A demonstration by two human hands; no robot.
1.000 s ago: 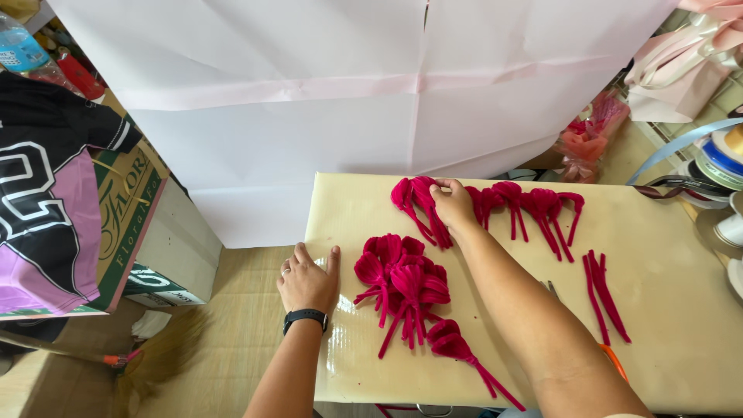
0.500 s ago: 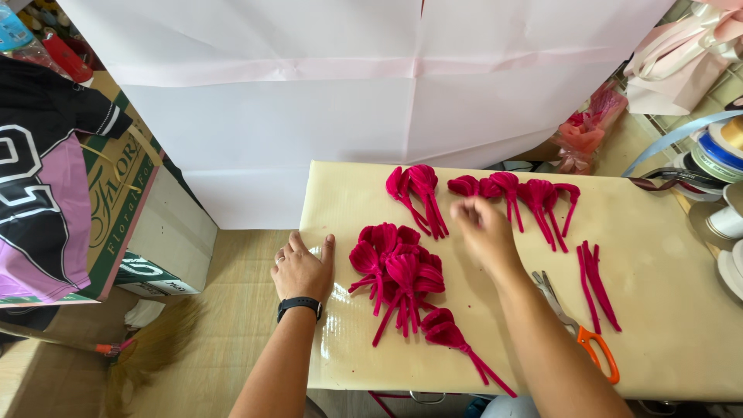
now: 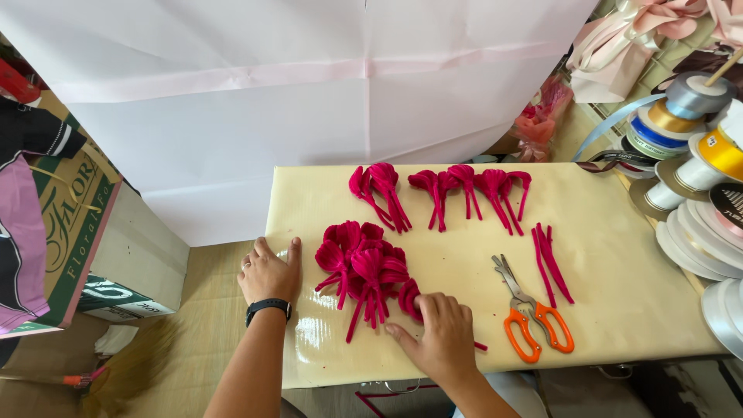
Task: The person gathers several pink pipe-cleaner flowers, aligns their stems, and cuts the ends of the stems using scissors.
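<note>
A cream board [image 3: 611, 294] lies across a low table. On it sits a heap of magenta pipe-cleaner petals [image 3: 360, 263], with a row of more petals [image 3: 441, 186] along the far edge. My left hand [image 3: 268, 271] rests flat on the board's left edge, fingers apart, a black watch on its wrist. My right hand [image 3: 439, 334] lies over the near end of the heap, fingers curled on one magenta petal piece [image 3: 409, 296]. Whether it grips the piece is unclear.
Orange-handled scissors [image 3: 530, 313] lie right of my right hand, beside loose magenta stems [image 3: 549, 259]. Ribbon spools [image 3: 696, 170] crowd the right edge. White paper [image 3: 309, 101] hangs behind. A cardboard box [image 3: 85, 240] stands at the left.
My right hand has drawn back from the far row of petals to the near end of the heap. The left hand has stayed on the board's edge.
</note>
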